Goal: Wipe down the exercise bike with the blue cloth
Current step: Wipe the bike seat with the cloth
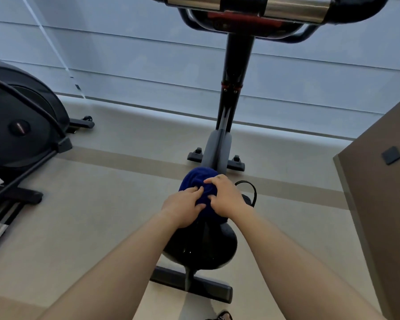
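Observation:
A black exercise bike (234,72) stands in front of me, its handlebars at the top of the view and its black saddle (208,248) below my hands. A bunched blue cloth (198,180) lies over the front of the saddle. My left hand (183,205) presses on the cloth's near left side with fingers spread. My right hand (226,197) grips the cloth from the right, fingers curled over it. Both forearms reach in from the bottom of the view. The saddle's nose is hidden under the cloth and hands.
Another black exercise machine (21,125) stands at the left with its rail reaching the left edge. A brown wall corner (379,181) juts in at the right. The bike's rear base bar (192,282) lies on the beige floor. A window with grey blinds (125,54) runs behind.

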`<move>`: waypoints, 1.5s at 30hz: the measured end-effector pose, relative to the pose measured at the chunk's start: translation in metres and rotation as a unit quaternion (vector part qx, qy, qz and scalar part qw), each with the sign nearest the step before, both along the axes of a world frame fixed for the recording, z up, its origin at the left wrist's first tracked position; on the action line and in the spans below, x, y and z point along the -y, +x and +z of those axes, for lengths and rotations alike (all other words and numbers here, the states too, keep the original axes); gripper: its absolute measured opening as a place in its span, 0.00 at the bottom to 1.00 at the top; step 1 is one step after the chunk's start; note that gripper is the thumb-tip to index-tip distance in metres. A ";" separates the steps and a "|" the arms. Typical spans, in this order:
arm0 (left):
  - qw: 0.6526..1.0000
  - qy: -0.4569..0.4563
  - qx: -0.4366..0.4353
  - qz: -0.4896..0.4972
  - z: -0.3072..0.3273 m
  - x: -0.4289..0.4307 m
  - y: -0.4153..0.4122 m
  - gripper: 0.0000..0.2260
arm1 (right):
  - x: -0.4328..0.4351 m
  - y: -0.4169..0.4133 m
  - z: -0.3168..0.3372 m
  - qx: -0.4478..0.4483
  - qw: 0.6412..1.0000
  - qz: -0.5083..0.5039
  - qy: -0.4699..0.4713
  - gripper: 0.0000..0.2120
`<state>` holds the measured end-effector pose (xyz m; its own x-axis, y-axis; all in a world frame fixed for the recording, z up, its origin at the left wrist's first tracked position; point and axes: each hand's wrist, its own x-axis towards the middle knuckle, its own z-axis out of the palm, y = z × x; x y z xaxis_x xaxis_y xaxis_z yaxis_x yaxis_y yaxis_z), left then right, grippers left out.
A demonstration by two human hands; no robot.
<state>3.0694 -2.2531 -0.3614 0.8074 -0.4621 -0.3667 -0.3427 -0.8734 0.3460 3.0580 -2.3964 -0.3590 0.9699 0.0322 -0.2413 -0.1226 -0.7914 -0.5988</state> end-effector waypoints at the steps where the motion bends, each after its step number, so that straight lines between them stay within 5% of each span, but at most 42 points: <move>1: 1.000 0.006 0.012 -0.021 0.002 -0.007 -0.008 0.24 | -0.002 -0.008 0.002 -0.005 1.000 0.013 -0.012 0.18; 8: 0.988 -0.147 0.049 0.009 0.015 -0.067 -0.043 0.20 | -0.010 -0.053 0.012 0.045 0.997 -0.058 0.018 0.17; 12: 0.989 -0.138 0.052 0.026 0.014 -0.079 -0.041 0.23 | -0.032 -0.051 0.012 0.005 0.998 -0.059 0.020 0.22; 15: 0.991 -0.124 0.036 0.029 0.007 -0.072 -0.038 0.24 | -0.051 -0.045 -0.006 -0.079 0.991 -0.041 -0.098 0.26; 19: 0.993 -0.098 0.041 0.044 -0.017 -0.061 -0.038 0.22 | -0.067 -0.047 -0.030 -0.064 0.980 -0.076 -0.174 0.29; 29: 0.995 -0.051 0.073 0.041 -0.056 -0.033 -0.007 0.22 | -0.060 -0.005 -0.047 -0.081 0.979 -0.098 -0.158 0.28; 37: 0.964 -0.206 0.080 0.151 -0.058 -0.033 -0.019 0.21 | -0.054 -0.003 -0.036 -0.082 0.986 -0.080 -0.122 0.28; 45: 0.972 -0.195 0.119 0.062 -0.058 -0.046 -0.047 0.22 | -0.051 -0.069 -0.039 -0.033 0.980 -0.090 -0.177 0.25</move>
<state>3.0226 -2.2066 -0.4195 0.9060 -0.4228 0.0212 -0.3548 -0.7311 0.5828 2.9894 -2.3456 -0.3980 0.9340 -0.2353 -0.2690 -0.3090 -0.9099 -0.2768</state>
